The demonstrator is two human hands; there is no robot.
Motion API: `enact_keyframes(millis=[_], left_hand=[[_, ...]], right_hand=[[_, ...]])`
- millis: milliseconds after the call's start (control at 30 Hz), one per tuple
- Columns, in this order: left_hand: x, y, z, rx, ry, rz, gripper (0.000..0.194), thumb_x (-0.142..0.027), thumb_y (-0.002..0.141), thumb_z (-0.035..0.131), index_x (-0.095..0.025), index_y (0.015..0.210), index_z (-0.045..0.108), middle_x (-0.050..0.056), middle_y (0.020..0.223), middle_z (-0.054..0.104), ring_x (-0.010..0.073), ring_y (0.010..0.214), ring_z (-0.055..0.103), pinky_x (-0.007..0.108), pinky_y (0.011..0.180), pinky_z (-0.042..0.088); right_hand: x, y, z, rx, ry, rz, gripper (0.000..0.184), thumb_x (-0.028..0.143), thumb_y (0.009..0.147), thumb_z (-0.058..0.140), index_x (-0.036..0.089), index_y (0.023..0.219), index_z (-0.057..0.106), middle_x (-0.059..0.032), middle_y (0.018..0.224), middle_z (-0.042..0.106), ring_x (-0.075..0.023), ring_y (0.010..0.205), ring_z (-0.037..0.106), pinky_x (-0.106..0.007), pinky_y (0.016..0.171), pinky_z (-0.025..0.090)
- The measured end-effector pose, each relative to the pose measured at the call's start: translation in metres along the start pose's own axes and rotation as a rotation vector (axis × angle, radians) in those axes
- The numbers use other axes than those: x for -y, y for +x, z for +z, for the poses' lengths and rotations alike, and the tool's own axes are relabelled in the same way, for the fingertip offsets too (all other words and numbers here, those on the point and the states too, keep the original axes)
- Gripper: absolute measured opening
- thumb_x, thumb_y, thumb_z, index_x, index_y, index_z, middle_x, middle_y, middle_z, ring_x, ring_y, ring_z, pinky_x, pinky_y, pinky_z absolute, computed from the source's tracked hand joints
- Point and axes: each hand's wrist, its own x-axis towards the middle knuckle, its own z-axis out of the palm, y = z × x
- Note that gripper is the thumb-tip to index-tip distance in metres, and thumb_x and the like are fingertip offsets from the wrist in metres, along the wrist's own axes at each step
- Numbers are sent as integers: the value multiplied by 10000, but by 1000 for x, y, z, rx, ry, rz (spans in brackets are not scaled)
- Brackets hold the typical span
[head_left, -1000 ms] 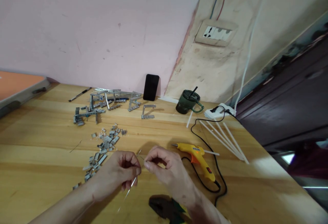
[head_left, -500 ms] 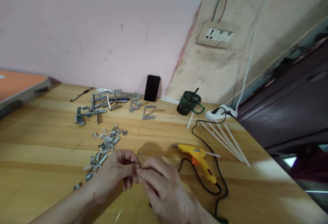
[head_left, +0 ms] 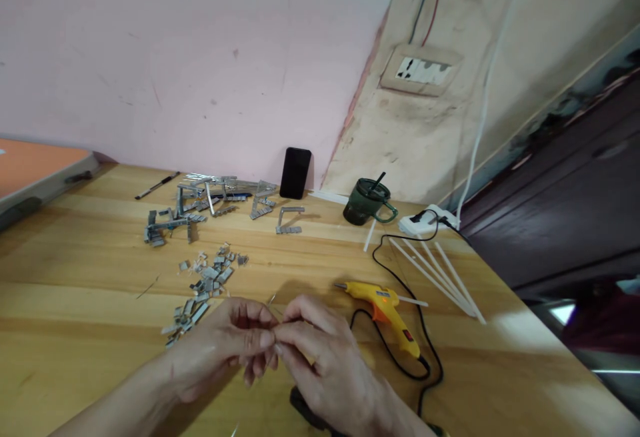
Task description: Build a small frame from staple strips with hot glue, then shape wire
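My left hand (head_left: 240,337) and my right hand (head_left: 327,360) meet over the front of the wooden table, fingertips pinched together. A thin, pale strand (head_left: 272,298) sticks up by the fingertips; its kind is too small to make out, and the fingers hide most of what they pinch. Left of my left hand lies a loose pile of small grey cut pieces (head_left: 210,278). Beneath my right hand, a black object (head_left: 306,410) is partly covered. To the right rests a yellow hot glue gun (head_left: 385,303) with an orange trigger and a white glue stick in its back.
Grey angular assemblies (head_left: 183,213) and one separate grey frame (head_left: 290,229) sit farther back. A phone (head_left: 295,173) leans on the wall. At right are a dark green mug (head_left: 367,202), a white power strip (head_left: 425,220), white glue sticks (head_left: 453,283) and a looping black cord (head_left: 423,317).
Both hands stay together and have shifted slightly lower, with the left thumb now laid flatter. More of the black object shows under my right hand. The view has moved a little.
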Motion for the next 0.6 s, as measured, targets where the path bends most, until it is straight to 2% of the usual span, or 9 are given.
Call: enact_keyframes(millis=[67,200,400,600], left_hand=[[1,0,-2,33,-35,-16,200,-275,640,772,-118,718,675,26,570,668,58,431,546,122,404,414],[2,1,-4,89,-101,-59,339,-373,542,816,-126,703,651,41,559,670,60,375,523,130,347,405],[8,3,-1,161,-221,-88,401,-360,528,830,-132,797,639,43,583,668,61,368,532,131,339,419],[17,3,2,197,-285,-98,354,-306,543,835,-116,774,646,7,529,633,29,366,492,98,354,389]], right_hand=[[-1,1,-3,-14,143,66,187,103,798,519,200,774,676,-17,762,571,-128,693,551,-245,612,431],[-6,4,-12,-125,461,204,131,159,765,597,205,845,688,-7,749,583,-135,712,554,-246,641,437],[-10,7,-15,78,697,294,119,258,715,669,248,821,722,7,727,574,-142,679,531,-262,629,420],[-6,7,-10,103,795,303,92,290,701,705,220,759,718,6,727,586,-131,670,553,-258,633,436]])
